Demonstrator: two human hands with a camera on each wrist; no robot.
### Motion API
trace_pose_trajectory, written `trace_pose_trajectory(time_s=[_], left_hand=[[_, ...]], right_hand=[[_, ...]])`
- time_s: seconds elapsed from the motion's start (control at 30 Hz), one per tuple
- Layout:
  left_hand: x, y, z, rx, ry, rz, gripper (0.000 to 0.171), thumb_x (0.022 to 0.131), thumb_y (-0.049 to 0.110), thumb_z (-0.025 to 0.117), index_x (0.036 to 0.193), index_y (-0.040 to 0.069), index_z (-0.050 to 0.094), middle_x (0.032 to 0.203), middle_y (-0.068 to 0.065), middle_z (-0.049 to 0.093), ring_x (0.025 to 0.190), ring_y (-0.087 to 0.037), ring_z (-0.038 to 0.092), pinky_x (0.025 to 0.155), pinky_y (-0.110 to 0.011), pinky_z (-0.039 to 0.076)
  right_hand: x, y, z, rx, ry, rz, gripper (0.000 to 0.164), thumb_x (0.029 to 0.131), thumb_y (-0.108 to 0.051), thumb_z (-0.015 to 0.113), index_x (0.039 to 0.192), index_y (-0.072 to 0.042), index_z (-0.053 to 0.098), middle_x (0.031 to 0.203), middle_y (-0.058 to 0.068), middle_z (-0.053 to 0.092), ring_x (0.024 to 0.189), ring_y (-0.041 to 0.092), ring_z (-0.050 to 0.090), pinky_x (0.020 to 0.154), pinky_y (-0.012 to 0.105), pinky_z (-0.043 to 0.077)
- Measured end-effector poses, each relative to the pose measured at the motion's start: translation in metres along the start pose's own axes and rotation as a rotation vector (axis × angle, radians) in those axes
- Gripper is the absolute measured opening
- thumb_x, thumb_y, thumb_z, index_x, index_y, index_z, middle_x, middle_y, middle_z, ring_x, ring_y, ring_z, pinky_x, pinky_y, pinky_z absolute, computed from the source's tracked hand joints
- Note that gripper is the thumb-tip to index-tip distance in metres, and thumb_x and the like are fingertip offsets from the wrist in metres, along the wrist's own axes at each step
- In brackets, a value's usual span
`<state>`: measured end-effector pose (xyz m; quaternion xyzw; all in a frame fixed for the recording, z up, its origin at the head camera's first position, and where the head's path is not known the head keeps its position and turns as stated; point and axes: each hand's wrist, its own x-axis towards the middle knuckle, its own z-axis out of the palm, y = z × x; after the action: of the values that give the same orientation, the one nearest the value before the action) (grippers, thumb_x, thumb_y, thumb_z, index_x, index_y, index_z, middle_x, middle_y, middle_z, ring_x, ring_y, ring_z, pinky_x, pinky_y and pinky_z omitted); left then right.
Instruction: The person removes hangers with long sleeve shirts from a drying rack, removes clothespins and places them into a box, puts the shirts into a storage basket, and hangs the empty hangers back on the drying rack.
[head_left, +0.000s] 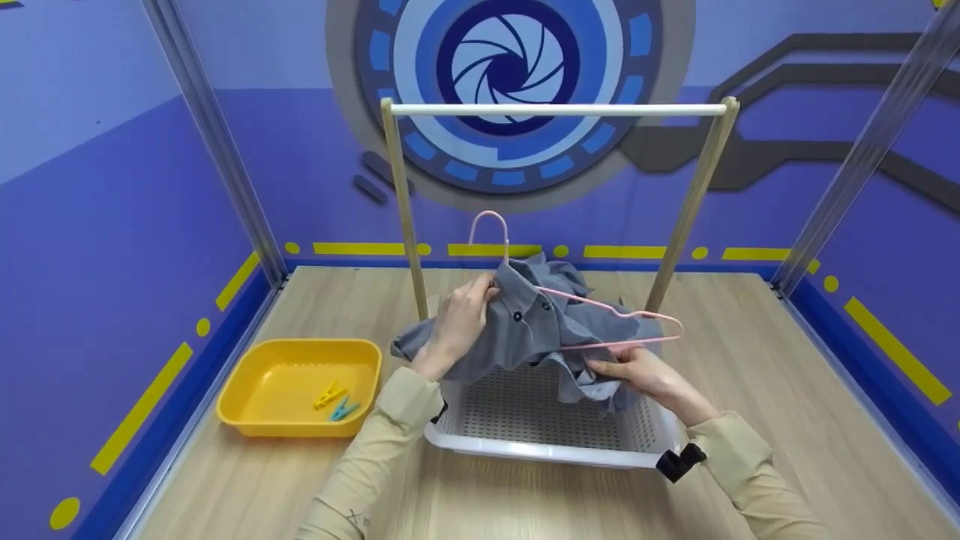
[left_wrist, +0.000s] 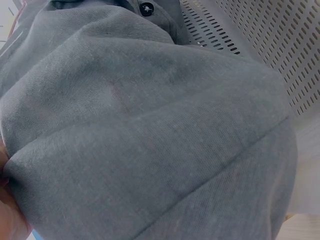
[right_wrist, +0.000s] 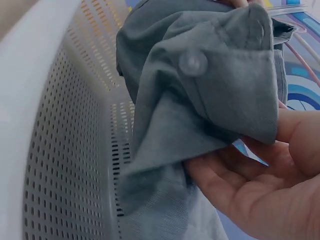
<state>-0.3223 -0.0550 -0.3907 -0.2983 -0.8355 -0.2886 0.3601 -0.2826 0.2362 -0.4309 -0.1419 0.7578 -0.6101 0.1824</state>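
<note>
A grey buttoned shirt is held up above a white perforated basket. Part of a pink clothes hanger is inside it: the hook rises out at the collar, while one arm of the hanger sticks out on the right. My left hand grips the shirt beside the collar, just below the hook. With bent fingers and thumb, my right hand pinches the cloth near the hanger's lower bar; the right wrist view shows a flap with a button there. Folds of cloth fill most of the left wrist view.
Behind the basket stands a rack with wooden posts and a white rod across the top. To the left, a yellow tray holds a yellow clothespin and a blue clothespin. Printed panels enclose the wooden table.
</note>
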Motion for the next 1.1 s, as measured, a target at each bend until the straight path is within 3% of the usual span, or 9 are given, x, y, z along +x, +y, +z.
trace_pose_trajectory(time_s=[0.1,0.17,0.23,0.3,0.37,0.47,0.8,1.0,1.1], left_hand=[[-0.001,-0.001,-0.001,0.0,-0.002,0.003,0.008,0.091,0.006,0.053,0.086,0.001,0.052,0.075,-0.01,0.059,0.069,-0.027,0.061,0.055,-0.036,0.046],[-0.001,-0.001,-0.001,0.0,-0.006,0.004,0.009,0.091,0.007,0.053,0.085,0.001,0.052,0.074,-0.009,0.058,0.068,-0.026,0.06,0.055,-0.036,0.046],[-0.002,-0.001,-0.002,0.001,-0.009,0.003,0.009,0.091,0.007,0.053,0.084,0.001,0.051,0.074,-0.009,0.057,0.068,-0.026,0.06,0.055,-0.036,0.045],[-0.002,-0.001,-0.002,0.003,-0.009,0.004,0.01,0.091,0.008,0.053,0.084,0.001,0.051,0.074,-0.009,0.057,0.068,-0.026,0.06,0.055,-0.036,0.045],[-0.003,-0.001,-0.002,0.006,-0.005,0.003,0.01,0.091,0.008,0.053,0.084,0.001,0.051,0.075,-0.009,0.058,0.069,-0.027,0.06,0.055,-0.037,0.045],[-0.003,-0.002,-0.002,0.011,-0.005,0.005,0.01,0.091,0.009,0.053,0.084,0.002,0.051,0.075,-0.009,0.058,0.068,-0.028,0.06,0.054,-0.038,0.045],[-0.003,-0.002,-0.002,0.017,-0.019,-0.003,0.011,0.091,0.008,0.053,0.082,0.002,0.05,0.073,-0.009,0.056,0.065,-0.027,0.059,0.053,-0.038,0.044],[-0.002,-0.001,-0.001,0.016,-0.037,0.0,0.011,0.091,0.008,0.053,0.083,0.002,0.05,0.075,-0.009,0.057,0.066,-0.027,0.059,0.052,-0.038,0.044],[-0.002,0.0,-0.001,0.013,-0.034,0.013,0.011,0.091,0.008,0.053,0.082,0.002,0.05,0.074,-0.009,0.057,0.065,-0.027,0.059,0.052,-0.038,0.044]], right_hand=[[0.0,0.001,-0.002,-0.108,-0.02,0.021,0.028,0.086,-0.02,0.063,0.064,-0.012,0.049,0.057,-0.007,0.038,0.05,0.004,0.034,0.048,0.02,0.032],[-0.002,0.002,-0.004,-0.13,-0.032,0.041,0.029,0.087,-0.023,0.062,0.066,-0.011,0.047,0.06,-0.006,0.04,0.053,0.006,0.038,0.052,0.021,0.037],[-0.003,0.003,-0.008,-0.123,-0.049,0.035,0.022,0.088,-0.023,0.061,0.079,-0.003,0.056,0.072,-0.001,0.051,0.066,0.008,0.048,0.064,0.024,0.044],[-0.005,0.003,-0.013,-0.099,-0.058,0.026,0.032,0.089,-0.022,0.059,0.104,0.007,0.056,0.095,0.011,0.057,0.085,0.014,0.055,0.078,0.031,0.045],[-0.008,0.003,-0.019,-0.071,-0.054,0.015,0.05,0.09,-0.019,0.057,0.123,0.015,0.041,0.115,0.024,0.05,0.1,0.024,0.053,0.085,0.037,0.042],[-0.012,0.001,-0.029,-0.026,-0.018,0.021,0.064,0.091,-0.017,0.056,0.131,0.019,0.023,0.132,0.033,0.031,0.111,0.034,0.046,0.088,0.039,0.039],[-0.028,-0.011,-0.058,-0.014,0.166,-0.031,0.067,0.088,-0.014,0.06,0.133,0.016,0.019,0.12,0.03,0.041,0.103,0.024,0.052,0.085,0.037,0.041],[-0.035,-0.027,-0.066,-0.067,0.281,-0.135,0.062,0.091,-0.016,0.056,0.134,0.013,0.023,0.123,0.032,0.038,0.101,0.017,0.053,0.082,0.032,0.043],[-0.034,-0.035,-0.063,-0.111,0.377,-0.255,0.051,0.091,-0.013,0.056,0.129,0.013,0.034,0.118,0.03,0.044,0.097,0.011,0.054,0.079,0.026,0.045]])
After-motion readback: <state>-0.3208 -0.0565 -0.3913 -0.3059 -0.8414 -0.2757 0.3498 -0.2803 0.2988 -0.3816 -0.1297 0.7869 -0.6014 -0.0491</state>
